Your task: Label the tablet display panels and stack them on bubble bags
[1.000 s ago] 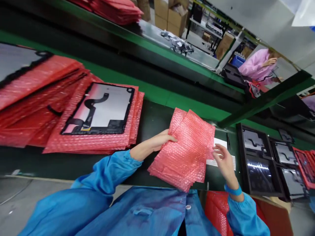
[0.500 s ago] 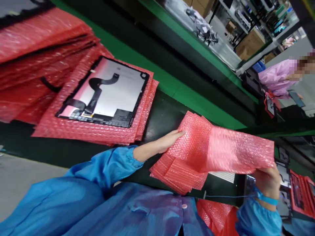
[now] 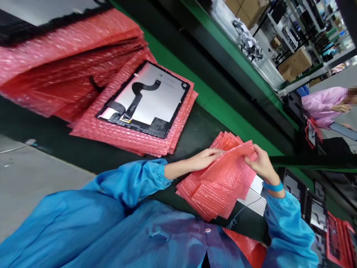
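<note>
Red bubble-wrap sleeves [image 3: 220, 186] lie fanned in a pile right of centre in the head view, on a dark bench [image 3: 200, 119], between the worker's two hands. From where I stand, the pile spreads down and right of the left hand [image 3: 205, 158] and down and left of the right hand [image 3: 260, 162]. Its long axis seems to slant from upper right to lower left, though the fanning blurs it. A raised sleeve edge climbs rightward between the hands; the right hand, nearer its upper corner, pinches it. The left rests on the pile, fingertips hidden beneath that edge, so I cannot tell whether it grips. Further left, a display panel [image 3: 156, 104] with a black ribbon cable [image 3: 136, 96] sits on more sleeves. Its tiny markings are unreadable, and I can make out no brand.
</note>
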`<act>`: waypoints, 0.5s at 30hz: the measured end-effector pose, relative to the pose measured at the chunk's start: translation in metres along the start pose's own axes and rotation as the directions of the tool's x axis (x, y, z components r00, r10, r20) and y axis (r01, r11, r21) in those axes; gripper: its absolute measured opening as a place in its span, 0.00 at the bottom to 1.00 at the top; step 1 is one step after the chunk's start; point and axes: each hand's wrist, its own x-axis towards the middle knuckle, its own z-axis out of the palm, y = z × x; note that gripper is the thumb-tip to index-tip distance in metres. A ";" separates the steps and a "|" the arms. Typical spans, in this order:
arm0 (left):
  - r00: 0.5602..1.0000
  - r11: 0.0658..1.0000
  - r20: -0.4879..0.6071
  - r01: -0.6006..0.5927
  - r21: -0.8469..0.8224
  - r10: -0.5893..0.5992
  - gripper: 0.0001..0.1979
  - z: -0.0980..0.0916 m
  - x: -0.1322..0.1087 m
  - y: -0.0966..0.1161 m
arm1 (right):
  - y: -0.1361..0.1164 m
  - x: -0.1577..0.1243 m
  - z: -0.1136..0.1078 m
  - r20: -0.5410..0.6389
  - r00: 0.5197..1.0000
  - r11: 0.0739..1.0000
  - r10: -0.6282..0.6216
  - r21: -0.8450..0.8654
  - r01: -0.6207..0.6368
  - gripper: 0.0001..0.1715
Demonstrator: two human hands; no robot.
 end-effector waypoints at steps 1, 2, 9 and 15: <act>1.000 1.000 -0.011 -0.004 0.013 0.005 0.31 0.000 0.000 -0.001 | -0.005 -0.014 -0.016 -0.071 0.997 0.999 0.026 0.029 -0.024 0.15; 1.000 1.000 -0.027 -0.005 0.027 0.006 0.31 0.000 -0.001 -0.002 | -0.010 -0.032 -0.035 -0.166 0.984 0.996 0.062 0.068 -0.051 0.17; 0.995 0.988 -0.080 -0.044 0.150 0.056 0.45 0.004 -0.015 -0.006 | -0.039 -0.145 -0.110 -0.836 0.425 0.923 0.348 0.386 0.005 0.06; 0.995 0.987 -0.078 -0.043 0.156 0.056 0.42 0.019 -0.023 -0.004 | -0.014 -0.138 0.034 -0.416 0.567 0.683 0.711 0.600 -0.416 0.14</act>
